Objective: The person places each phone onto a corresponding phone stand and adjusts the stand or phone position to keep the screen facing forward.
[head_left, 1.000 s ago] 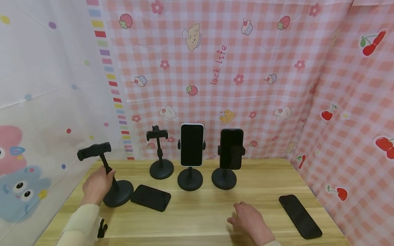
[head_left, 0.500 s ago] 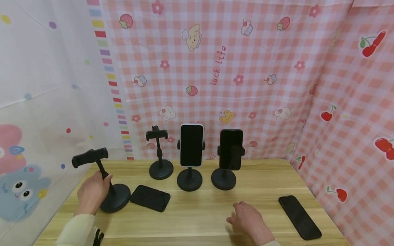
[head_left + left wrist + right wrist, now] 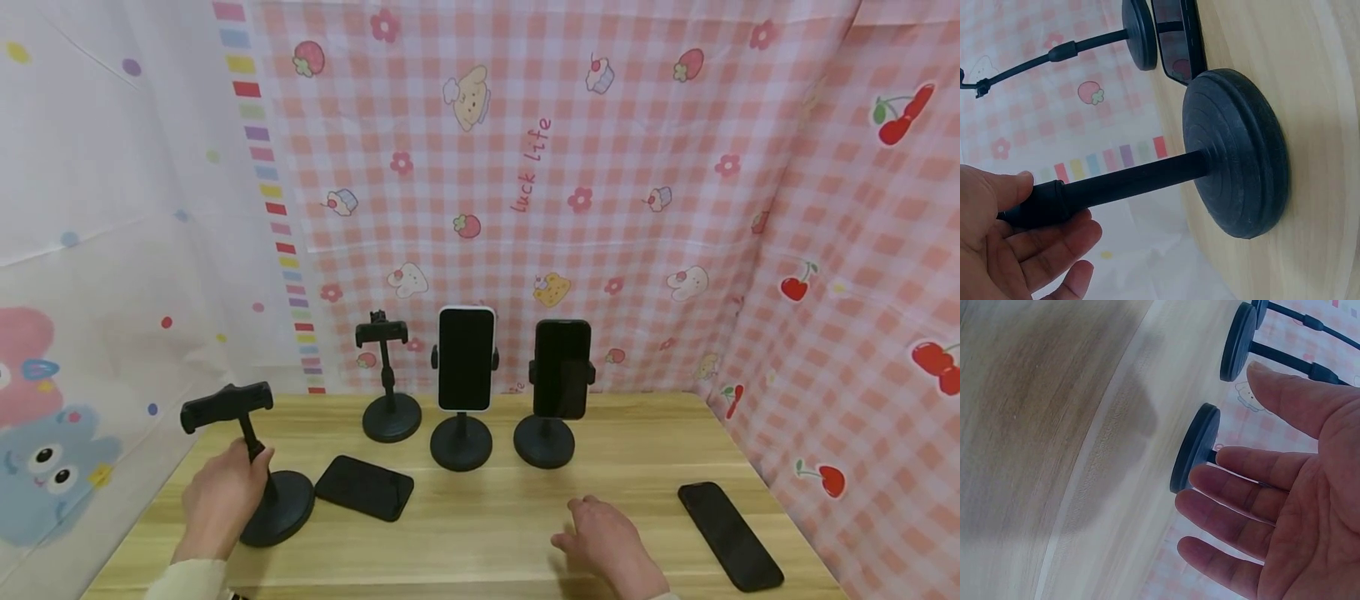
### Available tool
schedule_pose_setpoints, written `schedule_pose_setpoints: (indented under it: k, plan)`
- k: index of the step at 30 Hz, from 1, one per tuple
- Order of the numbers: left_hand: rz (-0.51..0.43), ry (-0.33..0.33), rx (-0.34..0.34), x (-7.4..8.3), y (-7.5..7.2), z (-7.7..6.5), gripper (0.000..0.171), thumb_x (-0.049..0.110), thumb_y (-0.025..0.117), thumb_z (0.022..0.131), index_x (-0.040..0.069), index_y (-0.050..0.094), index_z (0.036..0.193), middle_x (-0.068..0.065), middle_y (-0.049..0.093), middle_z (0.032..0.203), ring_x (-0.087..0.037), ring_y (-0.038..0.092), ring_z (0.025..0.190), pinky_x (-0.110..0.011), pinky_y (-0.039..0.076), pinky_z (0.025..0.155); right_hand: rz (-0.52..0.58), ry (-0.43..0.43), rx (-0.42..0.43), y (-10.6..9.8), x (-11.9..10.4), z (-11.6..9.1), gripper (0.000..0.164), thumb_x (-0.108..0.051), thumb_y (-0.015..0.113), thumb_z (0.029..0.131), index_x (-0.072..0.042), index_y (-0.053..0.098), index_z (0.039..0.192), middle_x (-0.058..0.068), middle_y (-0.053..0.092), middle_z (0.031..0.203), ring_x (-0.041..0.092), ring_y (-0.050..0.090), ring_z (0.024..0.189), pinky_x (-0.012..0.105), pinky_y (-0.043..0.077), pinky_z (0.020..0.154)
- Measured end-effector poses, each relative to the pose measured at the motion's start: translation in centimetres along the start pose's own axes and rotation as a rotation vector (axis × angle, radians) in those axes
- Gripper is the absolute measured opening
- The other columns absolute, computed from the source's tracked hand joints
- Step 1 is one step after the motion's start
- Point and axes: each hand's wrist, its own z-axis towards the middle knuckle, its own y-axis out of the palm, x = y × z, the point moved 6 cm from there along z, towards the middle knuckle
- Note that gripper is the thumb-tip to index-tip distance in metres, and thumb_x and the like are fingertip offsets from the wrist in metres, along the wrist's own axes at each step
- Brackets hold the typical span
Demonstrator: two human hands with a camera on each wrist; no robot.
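At the table's left side my left hand (image 3: 223, 496) grips the stem of a black phone stand (image 3: 279, 508), thumb on one side and fingers curled on the other. The left wrist view shows the grip at the thick collar of the stem, above the round base (image 3: 1235, 156). This stand's clamp (image 3: 227, 405) holds no phone. Just right of its base lies a black phone (image 3: 365, 488), flat on the table. My right hand (image 3: 606, 540) hovers low over the table's front, holding nothing; its fingers are spread and loosely extended in the right wrist view.
Behind stand an unloaded phone stand (image 3: 390, 417), a stand holding a white-edged phone (image 3: 466, 360), and another with a black phone (image 3: 562, 369). A further black phone (image 3: 730, 536) lies at the right. Patterned cloth (image 3: 637, 250) surrounds the wooden table (image 3: 480, 542).
My left hand has drawn the gripped phone stand toward the front and slightly left, away from the flat phone beside it. My right hand has stayed in place.
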Motion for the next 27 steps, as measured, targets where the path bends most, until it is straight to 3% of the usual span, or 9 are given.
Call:
schedule_pose_setpoints:
  k: [15, 27]
  plan:
    - [0.026, 0.007, -0.046, 2.0, -0.3, -1.3, 0.035, 0.027, 0.055, 0.101, -0.007, 0.059, 0.101, -0.026, 0.065, 0.083, -0.046, 0.064, 0.071, -0.055, 0.048, 0.053, 0.003, -0.002, 0.011, -0.1, 0.0, 0.0, 0.052, -0.031, 0.077, 0.085, 0.008, 0.064, 0.117, 0.026, 0.062, 0.118, 0.041, 0.060, 0.109, 0.056, 0.045, 0.095]
    - [0.002, 0.025, -0.107, 4.8, 0.2, -2.3, 0.037, 0.032, 0.059, 0.099, -0.005, 0.060, 0.096, -0.015, 0.063, 0.073, -0.033, 0.061, 0.061, -0.049, 0.047, 0.051, 0.007, -0.004, 0.041, -0.7, 0.1, -0.2, 0.052, -0.031, 0.077, 0.086, 0.009, 0.064, 0.117, 0.027, 0.062, 0.117, 0.042, 0.059, 0.110, 0.057, 0.044, 0.096]
